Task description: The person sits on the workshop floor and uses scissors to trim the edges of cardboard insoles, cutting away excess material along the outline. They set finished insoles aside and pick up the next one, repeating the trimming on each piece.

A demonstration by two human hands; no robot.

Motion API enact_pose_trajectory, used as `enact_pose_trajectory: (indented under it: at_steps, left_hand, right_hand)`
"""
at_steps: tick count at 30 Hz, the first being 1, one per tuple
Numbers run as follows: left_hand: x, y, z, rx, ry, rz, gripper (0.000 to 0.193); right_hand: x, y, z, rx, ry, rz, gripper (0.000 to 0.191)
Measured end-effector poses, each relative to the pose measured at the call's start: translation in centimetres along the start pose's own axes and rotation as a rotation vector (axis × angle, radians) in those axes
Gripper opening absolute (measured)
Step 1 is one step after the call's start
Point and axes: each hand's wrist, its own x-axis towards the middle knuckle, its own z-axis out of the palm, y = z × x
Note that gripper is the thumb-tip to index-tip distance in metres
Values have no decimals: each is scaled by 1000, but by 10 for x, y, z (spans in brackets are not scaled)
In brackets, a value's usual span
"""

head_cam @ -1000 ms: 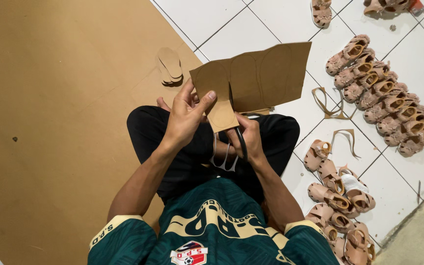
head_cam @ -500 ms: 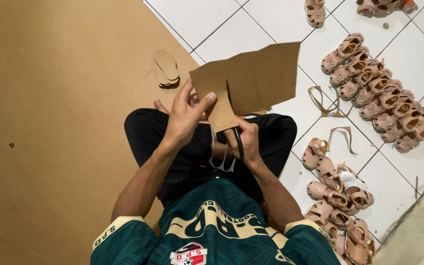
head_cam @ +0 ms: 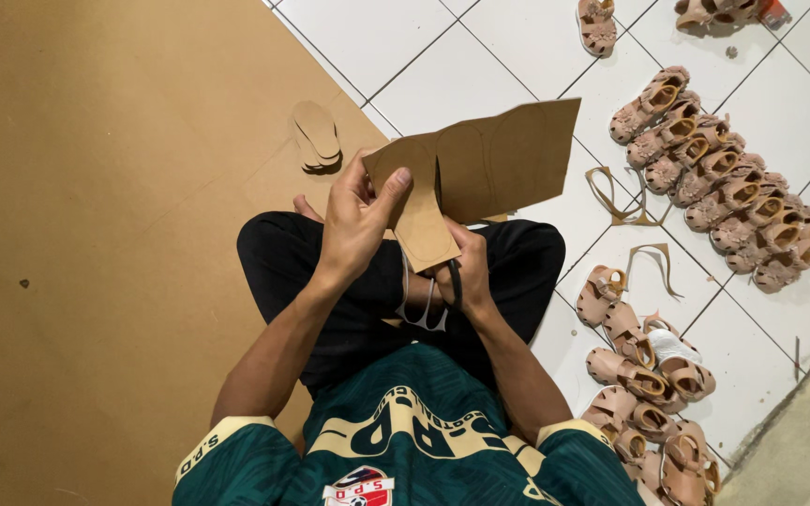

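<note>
While the left hand (head_cam: 356, 220) pinched the cardboard sheet (head_cam: 480, 169) steady, the right hand (head_cam: 461, 272), wrapped around the scissors (head_cam: 428, 305), did best cutting slowly along the sole outline.

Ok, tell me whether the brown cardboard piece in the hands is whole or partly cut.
Partly cut: the brown cardboard piece shows a slit, and a sole-shaped flap hangs under the left hand.

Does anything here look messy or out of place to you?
Mostly tidy. The tan sandals on the right lie in a neat double row, but one single sandal sits apart near the top, and two thin cardboard offcuts lie curled on the white tiles. The near sandal pile is jumbled.
</note>
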Motion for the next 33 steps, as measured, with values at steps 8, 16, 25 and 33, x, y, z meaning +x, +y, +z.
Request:
enact_pose_trajectory:
  at_steps: [8, 16, 25, 33]
  left_hand:
    - [-1, 1, -1, 31, 2, -34, 30]
    - [5, -2, -2, -9, 24, -16, 35]
    - [2, 1, 5, 63, 40, -12, 37]
    - [3, 10, 3, 109, 8, -5, 37]
  right_hand:
    - [-3, -3, -2, -1, 19, -36, 24]
    - [-3, 0, 0, -63, 49, 58, 26]
    - [7, -2, -5, 87, -36, -75, 72]
    - [6, -1, -5, 105, -17, -92, 62]
